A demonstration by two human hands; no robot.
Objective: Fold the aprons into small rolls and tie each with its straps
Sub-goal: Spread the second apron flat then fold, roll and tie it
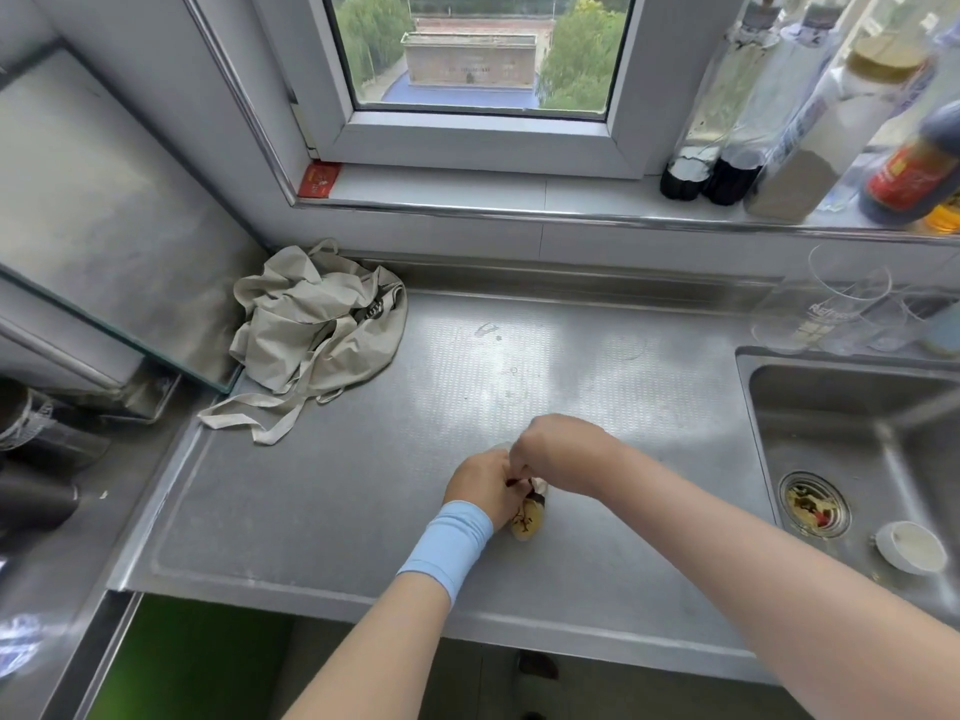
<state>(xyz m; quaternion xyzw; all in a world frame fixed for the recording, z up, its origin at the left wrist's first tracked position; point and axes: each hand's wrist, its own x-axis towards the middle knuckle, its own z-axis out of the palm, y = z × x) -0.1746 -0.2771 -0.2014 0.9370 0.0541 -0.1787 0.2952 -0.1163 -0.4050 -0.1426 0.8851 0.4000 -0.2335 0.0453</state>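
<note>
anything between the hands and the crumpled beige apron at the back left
Nothing visible: only bare counter lies between the beige apron and the left hand and right hand, both holding the small roll.

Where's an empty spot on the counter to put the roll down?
Bare counter lies between the crumpled apron and the sink, behind the left hand and right hand on the roll. More lies front left, below the apron's straps. Crowded: glasses beside the sink, bottles on the sill.
</note>
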